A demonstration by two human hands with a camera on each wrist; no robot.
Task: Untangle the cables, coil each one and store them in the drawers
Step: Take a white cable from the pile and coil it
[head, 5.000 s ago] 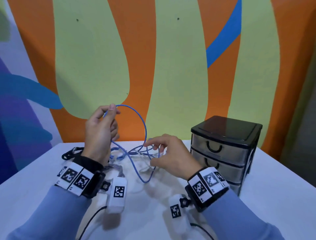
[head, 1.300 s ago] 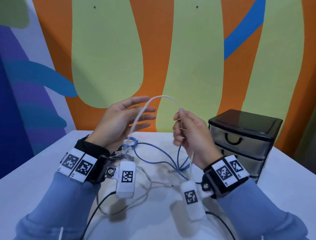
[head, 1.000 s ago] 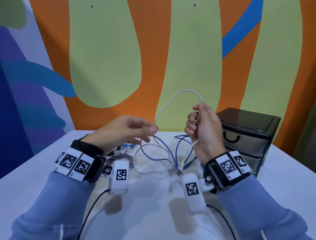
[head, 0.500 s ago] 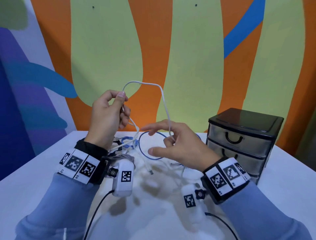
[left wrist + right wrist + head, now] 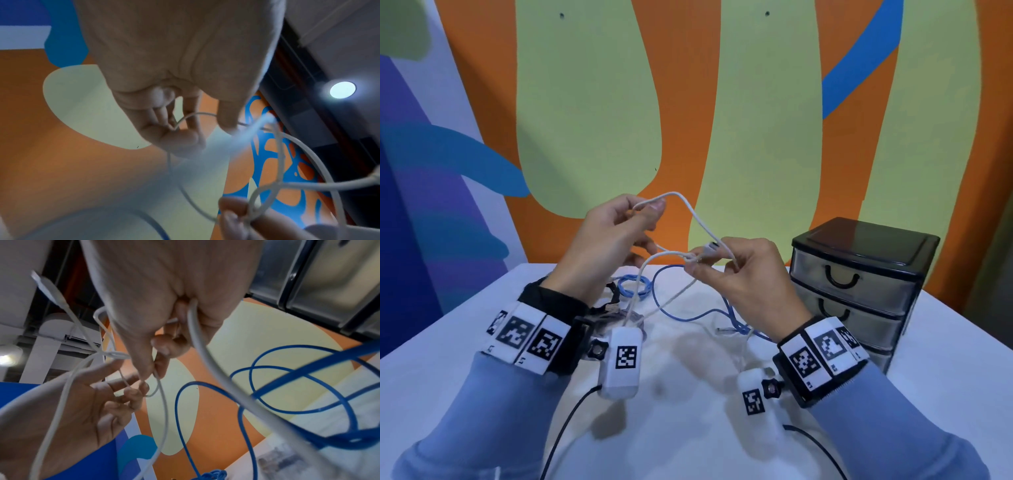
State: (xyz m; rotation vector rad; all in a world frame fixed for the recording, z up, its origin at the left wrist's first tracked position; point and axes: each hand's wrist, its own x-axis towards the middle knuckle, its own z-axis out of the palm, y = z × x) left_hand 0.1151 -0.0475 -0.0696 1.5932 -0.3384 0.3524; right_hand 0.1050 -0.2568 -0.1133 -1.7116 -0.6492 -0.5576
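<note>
Drawer unit [image 5: 859, 274] just right of right hand [image 5: 743, 277]; table [image 5: 688, 428] bare below wrists. Both hands pinch white cable [image 5: 688, 209]; left hand [image 5: 606, 240] raised, blue cable [image 5: 681, 311] beneath.

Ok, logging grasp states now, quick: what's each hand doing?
Left hand: pinches a loop of the white cable, raised above the table.
Right hand: pinches the same white cable where its strands cross, near its plug.

White surface [image 5: 482, 370] — carrying a black-framed plastic drawer unit [image 5: 859, 287] at right, a loose blue cable [image 5: 688, 317] mid-surface, a small coiled blue cable [image 5: 635, 286] just left of it — black strap-like item [image 5: 613, 298] beside, unclear.
</note>
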